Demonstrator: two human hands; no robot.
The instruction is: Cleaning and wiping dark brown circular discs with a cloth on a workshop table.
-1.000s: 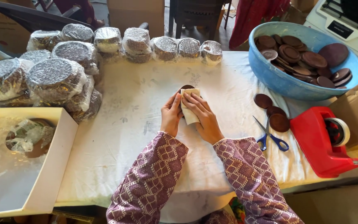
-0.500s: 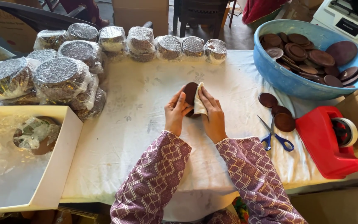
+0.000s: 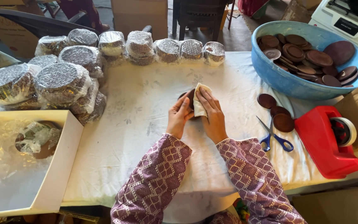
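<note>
My left hand [image 3: 178,117] grips a small dark brown round dish [image 3: 189,98], tilted up on its edge above the white tablecloth [image 3: 146,124]. My right hand [image 3: 212,114] presses a folded pale cloth [image 3: 198,101] against the dish's face. Both hands are at the middle of the table, and my purple patterned sleeves reach in from the bottom of the view. Most of the dish is hidden behind the cloth and my fingers.
A blue basin [image 3: 286,79] of brown dishes stands at the back right, with three loose dishes [image 3: 276,112] beside it. Blue-handled scissors [image 3: 274,135] and a red tape dispenser [image 3: 330,141] lie to the right. Plastic-wrapped stacks [image 3: 63,81] crowd the left and back. A white box [image 3: 59,166] sits front left.
The dish has been raised from lying flat under my hands to standing on edge, and my right hand has shifted the cloth across its face.
</note>
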